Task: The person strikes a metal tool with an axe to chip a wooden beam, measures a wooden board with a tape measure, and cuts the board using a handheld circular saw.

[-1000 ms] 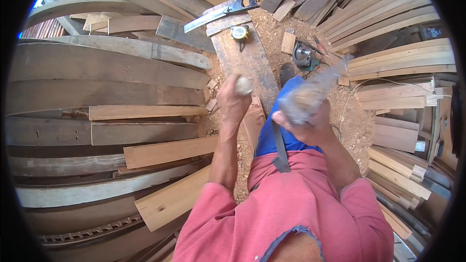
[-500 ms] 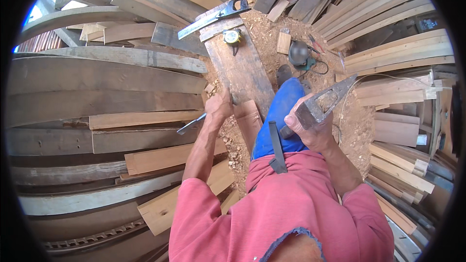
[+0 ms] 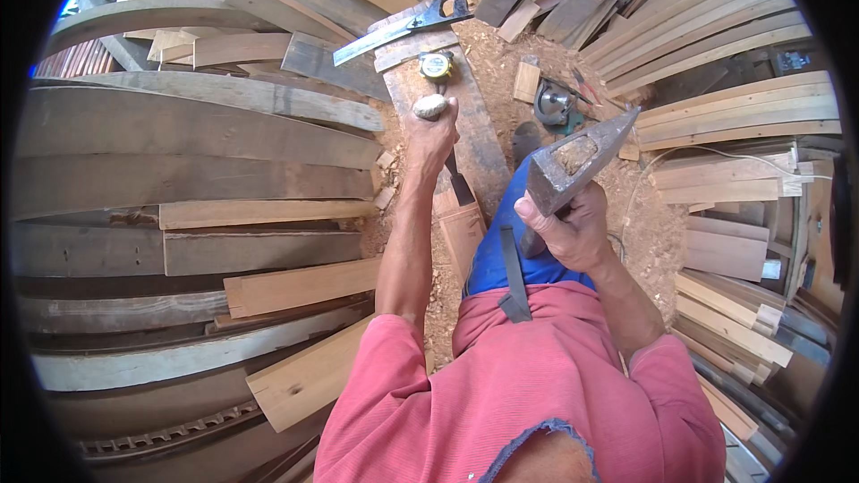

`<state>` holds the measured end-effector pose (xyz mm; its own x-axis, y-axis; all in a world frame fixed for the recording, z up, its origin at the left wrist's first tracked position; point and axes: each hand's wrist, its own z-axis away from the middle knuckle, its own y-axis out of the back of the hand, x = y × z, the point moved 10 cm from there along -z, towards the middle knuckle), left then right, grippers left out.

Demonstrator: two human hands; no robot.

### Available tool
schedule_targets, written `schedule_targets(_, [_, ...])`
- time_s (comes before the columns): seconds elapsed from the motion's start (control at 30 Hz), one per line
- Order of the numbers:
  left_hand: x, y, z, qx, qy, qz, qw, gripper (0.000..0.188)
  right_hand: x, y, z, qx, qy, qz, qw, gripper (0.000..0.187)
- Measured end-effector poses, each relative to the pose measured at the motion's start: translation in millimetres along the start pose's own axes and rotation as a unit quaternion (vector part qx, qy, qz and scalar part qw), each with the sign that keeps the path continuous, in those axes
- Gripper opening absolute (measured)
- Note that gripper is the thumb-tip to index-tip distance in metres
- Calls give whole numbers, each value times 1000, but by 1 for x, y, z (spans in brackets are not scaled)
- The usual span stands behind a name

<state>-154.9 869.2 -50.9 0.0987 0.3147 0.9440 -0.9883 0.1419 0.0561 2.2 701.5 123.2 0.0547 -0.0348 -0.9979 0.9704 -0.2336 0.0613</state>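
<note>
My left hand (image 3: pixel 431 136) is closed round a chisel. The pale rounded end of its handle shows above my fist, and the dark chisel blade (image 3: pixel 459 181) points down toward a reddish wood piece (image 3: pixel 463 237). The blade tip is over the notched end of that piece; whether it touches, I cannot tell. My right hand (image 3: pixel 574 228) grips a heavy grey hammer (image 3: pixel 548 181) with a square face, a tapered far end and an opening through its head. It is raised over my right thigh, apart from the chisel. Most of its handle is hidden.
Ahead, a worn plank (image 3: pixel 479 130) carries a yellow tape measure (image 3: pixel 436 64) and a handsaw (image 3: pixel 403 29). A power saw (image 3: pixel 553 105) with a cord sits among shavings at the right. Stacked boards (image 3: pixel 197 156) line both sides. A dark strap (image 3: pixel 513 270) hangs at my waist.
My left hand has risen forward and turned the chisel from pointing left to blade down over the wood piece. The hammer has shifted slightly left and tilted in my right hand.
</note>
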Motion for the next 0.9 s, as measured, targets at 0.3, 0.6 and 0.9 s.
schedule_targets(0.3, [-43,0,-20,25,-55,9,998,22,16,-11,-9,-54,-35,60,996,28])
schedule_targets(0.6, [-49,-8,-21,-29,3,-24,999,20,-21,-26,-127,-6,100,258,961,25])
schedule_targets(0.9, [-53,-6,-25,-10,-24,-30,999,15,72,-62,-201,-213,-1,556,803,24])
